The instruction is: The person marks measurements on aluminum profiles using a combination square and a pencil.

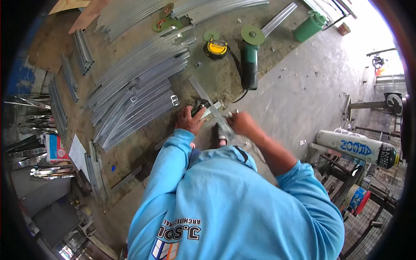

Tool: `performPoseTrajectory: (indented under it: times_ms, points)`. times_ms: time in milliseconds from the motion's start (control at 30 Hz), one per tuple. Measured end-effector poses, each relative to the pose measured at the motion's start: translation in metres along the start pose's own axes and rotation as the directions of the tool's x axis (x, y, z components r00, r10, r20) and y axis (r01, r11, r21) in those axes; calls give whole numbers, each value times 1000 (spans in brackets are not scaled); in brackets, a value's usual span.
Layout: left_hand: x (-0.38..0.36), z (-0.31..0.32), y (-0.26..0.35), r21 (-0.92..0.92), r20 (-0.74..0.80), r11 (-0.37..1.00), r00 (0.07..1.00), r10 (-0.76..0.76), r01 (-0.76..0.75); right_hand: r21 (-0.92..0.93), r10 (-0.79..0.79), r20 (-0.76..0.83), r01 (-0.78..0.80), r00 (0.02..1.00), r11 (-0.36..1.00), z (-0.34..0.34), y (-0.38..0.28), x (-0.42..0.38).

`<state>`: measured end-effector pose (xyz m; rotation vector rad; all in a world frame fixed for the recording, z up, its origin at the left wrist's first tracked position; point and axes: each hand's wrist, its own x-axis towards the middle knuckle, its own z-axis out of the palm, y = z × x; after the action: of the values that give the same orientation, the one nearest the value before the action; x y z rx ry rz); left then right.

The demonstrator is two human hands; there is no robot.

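At the far left, bright metal offcuts [41, 171] lie jumbled beside a red and white bag [55, 148] and a sheet of white paper [78, 152]. Next to these, a broad fan of long grey metal channels [138, 93] covers the dirty concrete floor [294, 99], with a few green grinding discs [167, 21] lying near its upper end.

In the middle, a person in a light blue long-sleeved shirt [225, 203] bends over the floor. The left hand [189, 120] presses down with curled fingers on a small dark object at the near end of the channels; what that object is cannot be told. A flat metal strip [208, 104] runs slantwise between the two hands, lying on the floor just in front of the person. The right hand [242, 122] is closed around the lower end of this strip, fingers wrapped and thumb tucked.

Beyond the hands, a yellow and black tape measure [216, 48] rests on the floor, and just beside it lies a green angle grinder [250, 56] with its black cord trailing towards the strip. Further right, a green bucket [308, 27] stands well apart. At the right edge, a grey gas cylinder [353, 147] lies on its side on a metal rack [346, 182].
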<state>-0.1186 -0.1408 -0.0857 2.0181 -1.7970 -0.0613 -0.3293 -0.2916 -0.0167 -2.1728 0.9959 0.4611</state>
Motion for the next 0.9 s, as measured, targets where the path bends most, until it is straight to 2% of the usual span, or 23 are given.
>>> performPoseTrajectory:
  times_ms: [33,100,133,167,233,267,300,333,367,433,500,533,567,600,700,767,800,833,867,900]
  points:
    - [8,2,-1,-1,-22,1000,1000,-3,3,-19,-6,-11,6,1000,1000,8,13,4]
    - [-2,2,3,-12,-25,1000,999,-23,23,103,-98,-124,111,988,989,40,32,-1]
    - [-1,-1,2,11,21,999,999,-32,32,195,37,-7,-34,999,980,28,10,-11]
    - [2,-5,3,18,17,1000,1000,-20,20,201,35,-20,-30,999,979,29,2,-14]
    - [6,-12,9,38,-78,999,997,-5,8,564,68,-51,-27,996,825,35,-6,-22]
    - [4,-15,11,40,-74,999,997,5,-2,693,46,-101,37,994,720,43,1,-18]
    - [1,-19,16,21,-161,998,986,-52,56,699,52,-100,33,994,714,39,7,-20]
    - [-5,-21,19,-4,-243,993,964,-112,115,688,87,-170,55,982,723,31,13,-25]
    - [-13,-19,18,-3,-233,994,966,-109,111,675,121,-239,75,964,734,23,20,-31]
    - [-24,-12,10,210,-84,976,995,-45,61,739,151,-238,78,959,669,-12,28,-55]
    - [-22,-10,12,227,-115,971,992,-46,72,758,116,-264,132,957,639,-36,40,-74]
    - [-23,-9,10,221,-27,966,991,-128,131,757,111,-261,132,959,640,-49,40,-85]
    - [-24,-8,10,220,61,957,976,-208,190,791,86,-250,152,965,593,-62,37,-97]
    - [-23,-11,10,223,59,955,975,-213,195,822,60,-241,171,969,543,-71,33,-106]
    - [-9,-33,18,122,21,977,984,-177,174,802,-25,-226,200,974,563,-80,19,-124]
    - [6,-53,30,-119,-76,992,996,-50,41,816,-79,-197,208,977,540,-76,6,-127]
    - [14,-58,37,-113,-79,993,996,-47,38,860,-204,-152,231,967,455,-73,-1,-127]
    - [21,-61,44,-145,-162,986,985,62,-86,900,-338,-114,241,934,364,-71,-8,-126]
    - [26,-64,49,-160,-245,965,955,166,-209,926,-427,-109,247,898,284,-72,-16,-124]
    - [23,-55,48,-137,-246,970,955,164,-201,927,-448,-111,255,887,275,-73,-25,-124]
